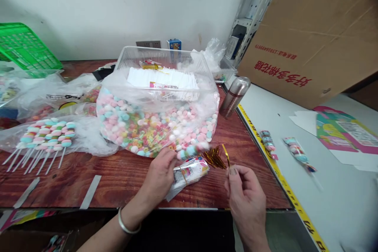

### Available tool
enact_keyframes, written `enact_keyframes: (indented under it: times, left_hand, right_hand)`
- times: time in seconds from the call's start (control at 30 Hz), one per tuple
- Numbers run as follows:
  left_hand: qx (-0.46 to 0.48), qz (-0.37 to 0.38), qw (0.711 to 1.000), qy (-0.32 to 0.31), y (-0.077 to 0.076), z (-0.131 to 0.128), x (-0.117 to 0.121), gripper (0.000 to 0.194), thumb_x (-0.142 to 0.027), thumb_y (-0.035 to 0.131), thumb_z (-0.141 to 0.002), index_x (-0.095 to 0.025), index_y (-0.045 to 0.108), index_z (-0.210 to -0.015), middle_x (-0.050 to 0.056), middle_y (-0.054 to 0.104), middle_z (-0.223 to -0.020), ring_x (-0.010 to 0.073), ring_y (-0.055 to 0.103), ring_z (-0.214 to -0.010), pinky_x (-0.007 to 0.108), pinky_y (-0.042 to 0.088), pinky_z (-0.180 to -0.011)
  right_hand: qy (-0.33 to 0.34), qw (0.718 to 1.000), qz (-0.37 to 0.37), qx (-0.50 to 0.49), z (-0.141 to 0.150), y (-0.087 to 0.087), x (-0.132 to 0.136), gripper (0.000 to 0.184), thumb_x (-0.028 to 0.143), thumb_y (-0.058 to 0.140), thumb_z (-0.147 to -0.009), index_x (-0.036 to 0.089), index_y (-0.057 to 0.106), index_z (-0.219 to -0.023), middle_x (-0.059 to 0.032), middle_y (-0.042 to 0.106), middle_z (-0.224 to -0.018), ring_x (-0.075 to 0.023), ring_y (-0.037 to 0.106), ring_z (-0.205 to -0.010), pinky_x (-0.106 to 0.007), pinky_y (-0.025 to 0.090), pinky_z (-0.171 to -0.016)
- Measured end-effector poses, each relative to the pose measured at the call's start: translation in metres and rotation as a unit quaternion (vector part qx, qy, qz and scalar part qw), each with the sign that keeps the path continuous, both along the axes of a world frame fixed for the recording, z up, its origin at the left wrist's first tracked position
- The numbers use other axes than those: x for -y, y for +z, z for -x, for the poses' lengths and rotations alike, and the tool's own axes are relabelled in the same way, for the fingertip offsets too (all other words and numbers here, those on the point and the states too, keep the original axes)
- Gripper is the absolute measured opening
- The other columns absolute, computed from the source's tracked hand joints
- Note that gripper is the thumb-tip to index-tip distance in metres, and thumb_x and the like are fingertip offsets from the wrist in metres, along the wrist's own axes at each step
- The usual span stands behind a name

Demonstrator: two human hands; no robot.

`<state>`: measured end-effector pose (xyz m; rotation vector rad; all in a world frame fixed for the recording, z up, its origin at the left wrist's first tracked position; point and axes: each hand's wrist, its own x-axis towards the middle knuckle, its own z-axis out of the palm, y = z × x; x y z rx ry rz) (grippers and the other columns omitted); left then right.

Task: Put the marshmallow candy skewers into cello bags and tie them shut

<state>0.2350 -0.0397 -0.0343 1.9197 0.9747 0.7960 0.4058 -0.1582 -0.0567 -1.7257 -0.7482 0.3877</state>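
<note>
My left hand (161,175) is closed on the near end of a marshmallow skewer (191,151), whose pastel pieces are blurred and point to the right. Between the thumb and fingers of my right hand (246,189) a gold twist tie (226,154) stands upright. A pile of gold twist ties (215,158) lies just left of it on the table. Beneath the skewer, beside my left hand, is a banded stack of printed clear bags (190,171).
Behind my hands sits a large bag of marshmallows and gummy rings (153,126), with a clear plastic bin (165,53) beyond. Bare skewers (49,134) lie left. A steel flask (234,96), wrapped skewers (297,151) and a cardboard box (310,35) are right.
</note>
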Motion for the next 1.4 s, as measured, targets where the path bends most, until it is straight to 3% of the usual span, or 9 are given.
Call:
enact_keyframes:
  times: [0.1, 0.23, 0.57, 0.67, 0.73, 0.87, 1.03, 1.2, 1.4]
  left_hand:
    - [-0.102, -0.150, 0.983, -0.033, 0.002, -0.014, 0.002, 0.023, -0.010, 0.043, -0.089, -0.017, 0.062, -0.079, 0.006, 0.055, -0.085, 0.0185, 0.051, -0.082, 0.029, 0.041, -0.074]
    - [-0.151, -0.236, 0.959, -0.033, -0.001, -0.023, 0.008, 0.020, -0.011, 0.045, -0.089, -0.017, 0.064, -0.084, 0.005, 0.055, -0.079, 0.0174, 0.051, -0.073, 0.027, 0.041, -0.065]
    - [-0.056, -0.203, 0.977, -0.020, -0.004, -0.018, 0.016, 0.027, -0.016, 0.042, -0.093, -0.018, 0.061, -0.112, 0.010, 0.066, -0.093, 0.0202, 0.060, -0.087, 0.030, 0.046, -0.078]
    - [0.015, -0.098, 0.995, 0.005, -0.001, -0.022, 0.016, 0.021, -0.017, 0.048, -0.090, -0.019, 0.068, -0.098, 0.008, 0.066, -0.090, 0.0196, 0.059, -0.086, 0.030, 0.045, -0.078]
    - [0.087, 0.069, 0.994, 0.021, 0.002, -0.026, 0.017, 0.013, -0.022, 0.057, -0.085, -0.017, 0.068, -0.086, 0.006, 0.066, -0.082, 0.0170, 0.058, -0.076, 0.028, 0.044, -0.071]
    - [0.231, 0.381, 0.895, 0.016, 0.004, -0.033, 0.016, 0.026, -0.037, 0.073, -0.071, -0.013, 0.064, -0.078, -0.004, 0.050, -0.053, 0.0068, 0.036, -0.047, 0.021, 0.026, -0.047]
    - [0.287, 0.440, 0.850, 0.029, 0.005, -0.035, 0.014, 0.033, -0.037, 0.080, -0.061, -0.012, 0.063, -0.074, -0.005, 0.047, -0.050, 0.0044, 0.032, -0.045, 0.020, 0.021, -0.046]
    - [0.260, 0.402, 0.877, 0.033, 0.002, -0.035, 0.016, 0.027, -0.034, 0.075, -0.066, -0.014, 0.065, -0.080, -0.001, 0.058, -0.063, 0.0094, 0.048, -0.054, 0.022, 0.036, -0.054]
    - [0.106, 0.044, 0.993, 0.037, -0.005, -0.029, 0.018, 0.015, -0.017, 0.054, -0.086, -0.017, 0.068, -0.091, 0.005, 0.067, -0.087, 0.0174, 0.059, -0.082, 0.028, 0.045, -0.078]
  right_hand:
    - [0.029, 0.997, -0.047, -0.052, 0.032, 0.014, -0.003, 0.023, 0.044, 0.055, -0.089, 0.022, 0.056, -0.083, 0.0019, 0.054, -0.065, -0.0119, 0.048, -0.054, -0.023, 0.040, -0.050]
    - [0.064, 0.996, -0.038, -0.044, 0.055, 0.010, -0.017, 0.024, 0.042, 0.055, -0.087, 0.020, 0.059, -0.078, -0.0001, 0.059, -0.065, -0.0129, 0.052, -0.053, -0.024, 0.043, -0.051]
    - [0.062, 0.998, -0.006, -0.022, 0.058, 0.003, -0.025, 0.024, 0.041, 0.050, -0.087, 0.021, 0.054, -0.074, 0.0016, 0.057, -0.059, -0.0127, 0.050, -0.047, -0.023, 0.040, -0.045]
    - [0.055, 0.998, 0.001, -0.006, 0.057, 0.001, -0.027, 0.024, 0.041, 0.050, -0.087, 0.022, 0.054, -0.074, 0.0016, 0.057, -0.058, -0.0129, 0.049, -0.047, -0.024, 0.038, -0.045]
    - [0.052, 0.999, 0.006, 0.005, 0.055, -0.001, -0.029, 0.024, 0.041, 0.050, -0.088, 0.021, 0.056, -0.077, 0.0000, 0.060, -0.061, -0.0143, 0.052, -0.049, -0.025, 0.040, -0.048]
    - [0.072, 0.997, -0.003, 0.005, 0.049, -0.003, -0.031, 0.024, 0.041, 0.050, -0.089, 0.020, 0.059, -0.085, -0.0046, 0.066, -0.073, -0.0176, 0.058, -0.059, -0.029, 0.046, -0.056]
    - [0.076, 0.997, -0.029, -0.002, 0.046, 0.006, -0.028, 0.039, 0.044, 0.054, -0.088, 0.017, 0.058, -0.116, -0.0125, 0.066, -0.107, -0.0221, 0.063, -0.087, -0.035, 0.052, -0.073]
    - [0.091, 0.995, -0.002, -0.044, 0.049, 0.011, -0.031, 0.041, 0.049, 0.066, -0.078, 0.017, 0.067, -0.105, -0.0102, 0.071, -0.096, -0.0228, 0.065, -0.081, -0.035, 0.053, -0.072]
    - [0.111, 0.965, -0.044, -0.232, 0.051, 0.012, -0.039, 0.038, 0.048, 0.074, -0.071, 0.017, 0.071, -0.093, -0.0068, 0.073, -0.085, -0.0206, 0.065, -0.075, -0.032, 0.053, -0.068]
